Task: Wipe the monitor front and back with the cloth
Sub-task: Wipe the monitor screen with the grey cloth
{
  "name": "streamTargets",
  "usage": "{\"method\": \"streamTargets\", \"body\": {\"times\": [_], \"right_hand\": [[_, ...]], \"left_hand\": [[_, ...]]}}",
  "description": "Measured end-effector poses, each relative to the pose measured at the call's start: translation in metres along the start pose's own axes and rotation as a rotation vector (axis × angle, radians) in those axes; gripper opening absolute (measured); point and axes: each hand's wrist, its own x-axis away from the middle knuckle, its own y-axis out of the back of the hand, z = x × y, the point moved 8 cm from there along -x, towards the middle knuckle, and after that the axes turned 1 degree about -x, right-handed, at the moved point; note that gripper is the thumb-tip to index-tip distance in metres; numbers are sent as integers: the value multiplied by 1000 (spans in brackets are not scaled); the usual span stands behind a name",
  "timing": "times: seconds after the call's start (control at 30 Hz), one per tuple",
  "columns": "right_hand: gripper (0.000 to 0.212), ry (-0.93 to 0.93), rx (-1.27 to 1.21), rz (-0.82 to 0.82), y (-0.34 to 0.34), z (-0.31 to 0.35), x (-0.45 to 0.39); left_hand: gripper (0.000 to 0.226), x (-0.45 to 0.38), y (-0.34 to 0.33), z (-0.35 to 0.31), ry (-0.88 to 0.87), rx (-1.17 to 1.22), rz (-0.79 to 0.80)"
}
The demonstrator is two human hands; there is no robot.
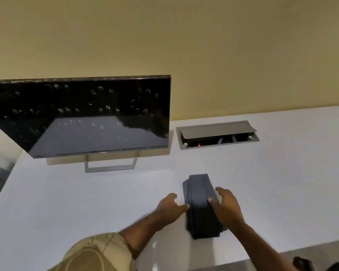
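Far left: Dell monitor [80, 114], dark and switched off, standing upright on a thin grey stand [111, 165] near the back of the white counter [67, 202]. Lots of little ring marks and smudges all over the screen, so plenty left to wipe; probably no wiping done yet. Back of the monitor hidden from here. Next, toward the middle and nearer: left hand [169, 205], fingers bent, fingertips pressing the left side of the folded grey cloth [201, 206]. Cloth flat on the counter, well in front of the monitor and a bit to the right of it, folded into a long thick pad. Right hand [226, 202] on the other side, thumb on top and fingers curling over the right edge, gripping it. One hand on each side, most likely to lift the cloth up together or open the fold for wiping. Further right and back: open cable box [217, 134] sunk into the counter, lid tipped up, small red light inside. Counter smooth, white and a little shiny. Plain yellow wall [204, 45] behind it all. Something dark at the bottom right corner, too cut off to name.
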Motion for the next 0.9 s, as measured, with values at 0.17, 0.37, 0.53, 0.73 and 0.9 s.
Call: {"method": "streamTargets", "body": {"times": [0.17, 0.37, 0.53, 0.73, 0.9], "right_hand": [[25, -274, -117, -25, -23, -39, -7], [19, -401, -296, 11, -32, -40, -6], [11, -305, -424, 54, -25, -14, -4], [43, -75, -607, 271, -22, 44, 2], [52, 17, -671, 487, -35, 85, 12]], "left_hand": [[54, -6, -30, -10, 34, 39, 85], [47, -5, -33, -12, 46, 109, 168], [76, 3, -24, -2, 129, 304, 217], [91, 17, 9, -1, 56, 597, 173], [46, 41, 34, -18, 8, 1078, 306]]}}
